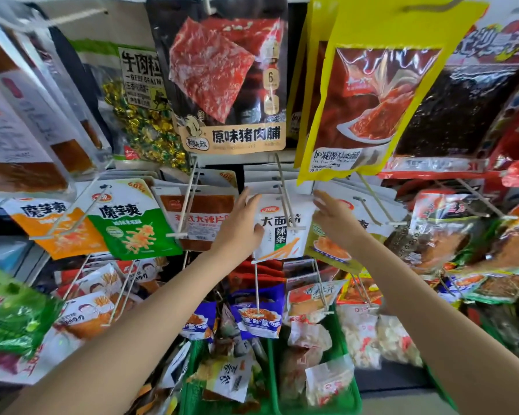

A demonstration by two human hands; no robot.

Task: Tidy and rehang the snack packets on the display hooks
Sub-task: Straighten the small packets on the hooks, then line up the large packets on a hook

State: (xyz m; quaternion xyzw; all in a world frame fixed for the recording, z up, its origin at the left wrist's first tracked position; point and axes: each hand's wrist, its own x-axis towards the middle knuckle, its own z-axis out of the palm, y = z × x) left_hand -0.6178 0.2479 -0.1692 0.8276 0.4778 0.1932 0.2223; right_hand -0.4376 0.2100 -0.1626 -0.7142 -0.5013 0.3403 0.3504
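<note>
A white snack packet (282, 232) with black characters and orange strips hangs at the front of a stack on a double-wire display hook (285, 196) in the middle row. My left hand (240, 226) grips its left edge, thumb on the front. My right hand (336, 220) rests on its right edge, fingers curled against it and against the yellow-green packet (327, 250) beside it. More white packets sit behind it on the same hook.
Packed hooks surround it: a green packet (132, 223) and an orange one (54, 229) to the left, a brown one (201, 217) beside my left hand, large jerky bags (225, 73) and a yellow bag (372, 94) above. Green baskets (342, 399) of loose snacks stand below.
</note>
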